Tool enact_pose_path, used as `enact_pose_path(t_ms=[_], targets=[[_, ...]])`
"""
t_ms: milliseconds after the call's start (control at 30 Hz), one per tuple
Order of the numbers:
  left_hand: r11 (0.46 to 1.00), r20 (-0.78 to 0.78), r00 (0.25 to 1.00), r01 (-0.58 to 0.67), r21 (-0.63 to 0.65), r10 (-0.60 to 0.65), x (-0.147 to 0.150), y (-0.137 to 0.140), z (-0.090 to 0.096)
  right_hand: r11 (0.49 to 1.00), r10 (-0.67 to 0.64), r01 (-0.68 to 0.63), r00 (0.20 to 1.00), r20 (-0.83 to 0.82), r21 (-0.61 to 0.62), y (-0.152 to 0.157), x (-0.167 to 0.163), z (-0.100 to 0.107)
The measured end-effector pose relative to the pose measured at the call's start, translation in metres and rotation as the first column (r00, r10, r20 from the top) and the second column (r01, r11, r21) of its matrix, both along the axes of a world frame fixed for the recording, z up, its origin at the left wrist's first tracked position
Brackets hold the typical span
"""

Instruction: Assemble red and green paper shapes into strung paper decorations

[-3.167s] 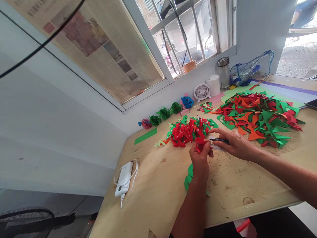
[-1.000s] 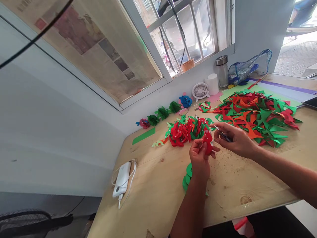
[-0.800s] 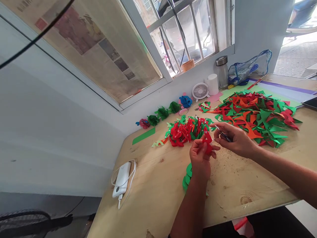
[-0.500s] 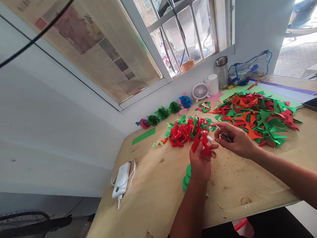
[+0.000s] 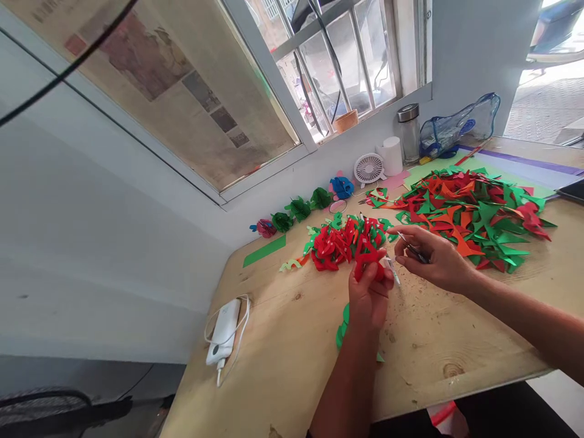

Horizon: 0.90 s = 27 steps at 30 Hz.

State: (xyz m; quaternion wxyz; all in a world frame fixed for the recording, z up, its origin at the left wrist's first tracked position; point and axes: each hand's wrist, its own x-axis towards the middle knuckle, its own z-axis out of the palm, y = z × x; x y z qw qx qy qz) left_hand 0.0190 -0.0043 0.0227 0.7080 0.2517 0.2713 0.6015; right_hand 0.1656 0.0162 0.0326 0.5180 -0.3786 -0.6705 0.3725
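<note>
My left hand [image 5: 370, 292] is closed on a folded red paper cutout [image 5: 367, 263], pinched between thumb and fingers above the table. To its right, my right hand [image 5: 435, 254] is closed around a small pair of scissors [image 5: 416, 252], whose thin metal tip points up and left, apart from the red paper. Just behind the left hand lies a slim white object [image 5: 393, 272], partly hidden, its kind unclear. Beyond it sits a heap of red paper cutouts [image 5: 335, 244] mixed with green ones. Round green paper pieces [image 5: 342, 328] lie partly covered by the left forearm.
Red, green and orange paper scraps [image 5: 474, 219] form a big pile at right. A white power bank [image 5: 223, 331] with a cable lies at left. Along the wall stand paper ornaments [image 5: 300, 208], a small fan [image 5: 369, 168], a white cylinder [image 5: 391, 156] and a glass bottle [image 5: 409, 137].
The red cutout has turned in my left hand, and the left fingers have curled in around it. More of the slim white object shows. My right hand has barely moved.
</note>
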Motion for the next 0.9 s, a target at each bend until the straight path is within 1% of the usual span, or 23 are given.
enact_pose_path(t_ms=[67, 133, 200, 367, 467, 633, 767, 833, 900], targets=[[0.997, -0.049, 0.998, 0.040, 0.058, -0.037, 0.002, -0.002, 0.000, 1.000, 0.013, -0.013, 1.000, -0.003, 0.010, 0.000, 0.001, -0.001], [0.996, -0.085, 0.996, 0.048, 0.076, -0.041, 0.004, -0.003, -0.001, 1.000, 0.019, -0.019, 1.000, -0.004, 0.019, 0.000, 0.001, -0.002], [0.998, -0.086, 0.996, 0.023, 0.060, -0.018, 0.004, -0.003, -0.001, 1.000, 0.022, -0.022, 1.000, 0.004, 0.015, 0.000, 0.002, -0.003], [1.000, -0.017, 1.000, -0.016, -0.020, 0.015, 0.001, -0.001, -0.002, 1.000, 0.023, -0.023, 1.000, 0.001, 0.001, 0.000, 0.002, -0.004], [0.999, 0.011, 0.999, -0.036, -0.040, 0.036, 0.000, 0.000, -0.002, 1.000, 0.019, -0.019, 1.000, 0.000, 0.008, 0.001, 0.001, -0.004], [0.995, -0.008, 0.997, -0.071, -0.065, 0.071, -0.002, 0.002, -0.005, 1.000, 0.004, -0.004, 1.000, 0.003, -0.004, 0.002, 0.000, -0.005], [0.985, -0.054, 0.987, -0.156, -0.070, 0.153, -0.004, 0.005, -0.004, 1.000, -0.010, 0.010, 1.000, -0.006, -0.020, 0.001, 0.000, -0.002], [0.972, -0.126, 0.967, -0.230, -0.046, 0.222, -0.006, 0.006, -0.004, 1.000, -0.018, 0.017, 1.000, -0.010, -0.024, 0.001, 0.000, 0.000], [0.955, -0.240, 0.929, -0.296, -0.019, 0.283, -0.006, 0.008, -0.004, 0.999, -0.028, 0.027, 1.000, -0.009, -0.026, 0.000, 0.001, 0.001]])
